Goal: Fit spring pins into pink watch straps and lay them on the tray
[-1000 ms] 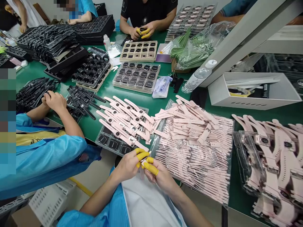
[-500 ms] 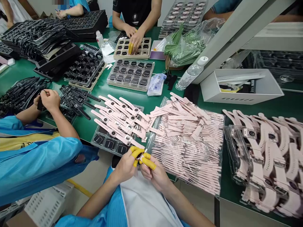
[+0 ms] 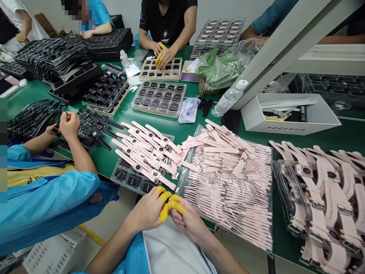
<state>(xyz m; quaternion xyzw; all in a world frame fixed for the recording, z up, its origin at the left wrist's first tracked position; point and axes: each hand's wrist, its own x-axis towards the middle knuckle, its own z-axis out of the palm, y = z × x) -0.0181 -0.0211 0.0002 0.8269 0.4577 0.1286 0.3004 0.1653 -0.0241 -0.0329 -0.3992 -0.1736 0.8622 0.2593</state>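
Observation:
My left hand and my right hand meet in front of my white apron, below the table edge. Yellow covers sit on several fingertips of both. Their fingers are pinched together around something small, mostly hidden between them. Just beyond, pink watches with straps lie criss-crossed on a clear tray of black square pieces. To the right, loose pink straps are heaped on a plastic bag packed with rows of pink straps.
Stacked pink watches stand far right, below a white box. A bottle leans near a slanted grey beam. At left a co-worker's hands hold a black watch; another person works across the table.
The view has tilted slightly, so the table things sit lower. My left fingers have curled further round, and the small thing between my hands is now more hidden.

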